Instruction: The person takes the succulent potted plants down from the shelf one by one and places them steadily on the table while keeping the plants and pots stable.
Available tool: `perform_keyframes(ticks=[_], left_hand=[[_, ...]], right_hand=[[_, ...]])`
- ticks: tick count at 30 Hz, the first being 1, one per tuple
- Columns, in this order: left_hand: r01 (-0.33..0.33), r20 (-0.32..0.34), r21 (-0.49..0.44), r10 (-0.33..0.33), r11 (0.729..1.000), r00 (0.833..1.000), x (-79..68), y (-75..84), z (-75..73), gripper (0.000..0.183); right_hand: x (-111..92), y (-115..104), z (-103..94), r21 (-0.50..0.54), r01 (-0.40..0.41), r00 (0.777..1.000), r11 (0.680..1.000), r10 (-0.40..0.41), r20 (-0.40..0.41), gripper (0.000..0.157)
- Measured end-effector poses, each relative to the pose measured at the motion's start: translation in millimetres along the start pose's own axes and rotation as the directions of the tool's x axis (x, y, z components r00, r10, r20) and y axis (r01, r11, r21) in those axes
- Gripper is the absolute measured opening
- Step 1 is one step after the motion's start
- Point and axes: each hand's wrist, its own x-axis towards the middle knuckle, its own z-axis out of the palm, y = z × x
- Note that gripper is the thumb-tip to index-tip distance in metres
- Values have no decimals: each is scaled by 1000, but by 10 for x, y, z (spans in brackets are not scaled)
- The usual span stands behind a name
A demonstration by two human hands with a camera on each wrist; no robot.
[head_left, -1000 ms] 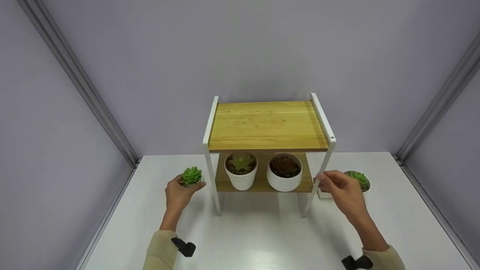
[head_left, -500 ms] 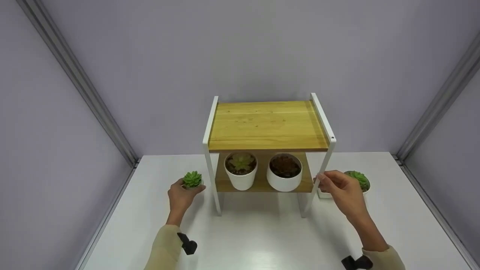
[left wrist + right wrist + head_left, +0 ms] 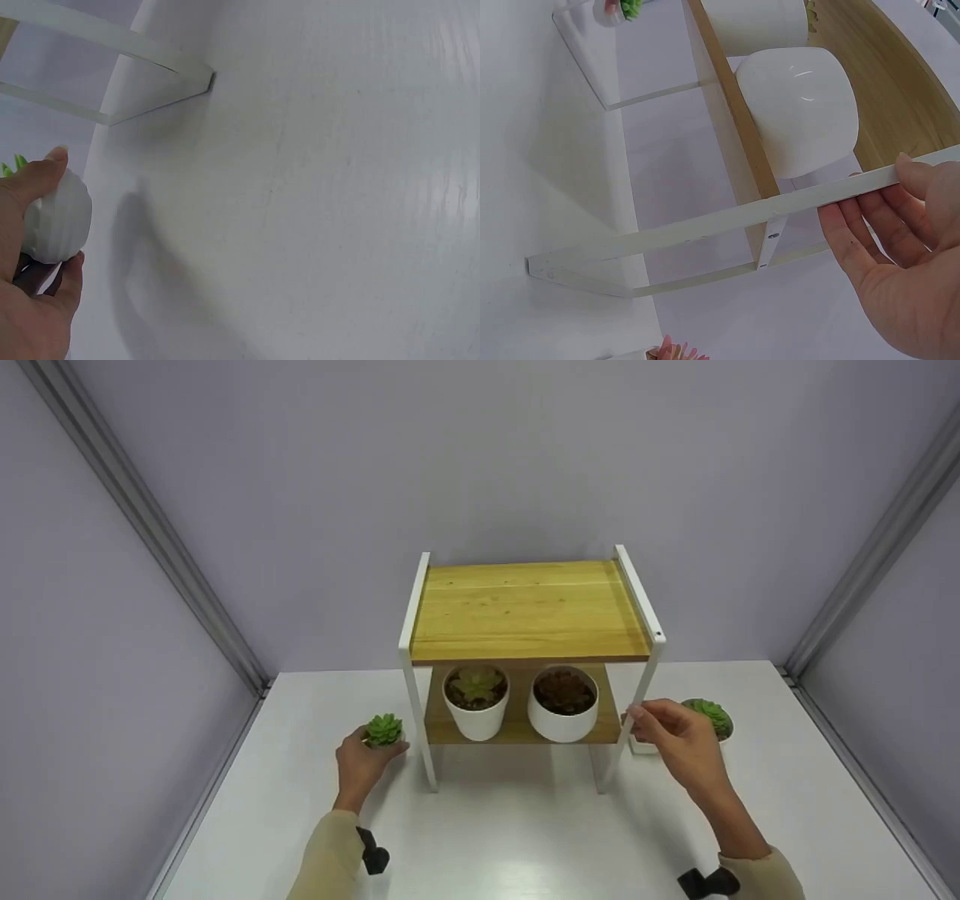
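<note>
gray walls (image 3: 480, 457) stand behind. lower left, the left hand (image 3: 362, 765) pinches a little potted plant (image 3: 385, 729); lower right, the right hand (image 3: 684, 742) grips a shelf leg (image 3: 643, 680). hold the plant upright, the shelf (image 3: 525, 607) still; the plant's bottom is hard to see.

Two white pots sitting upright side by side: a tapered pot (image 3: 478, 724) with a pale green succulent (image 3: 475, 683), and a rounder, kinda glossy pot (image 3: 562, 728) with a dark reddish-brown plant (image 3: 564, 692). Off to the right on the white table (image 3: 495, 832) there's another green plant (image 3: 709, 715), partly hidden. Some pink plant (image 3: 676, 350) just pokes into the bottom of the right wrist view. Greyish-lilac back wall (image 3: 480, 457), metal rails (image 3: 150, 531) up both corners.
</note>
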Motion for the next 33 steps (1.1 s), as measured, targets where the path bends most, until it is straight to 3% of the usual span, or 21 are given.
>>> perform_keyframes(ticks=[33], left_hand=[[32, -36, -32, -33, 999, 999, -1, -230, 130, 75]], right_hand=[[14, 0, -4, 12, -29, 1000, 999, 29, -2, 29]])
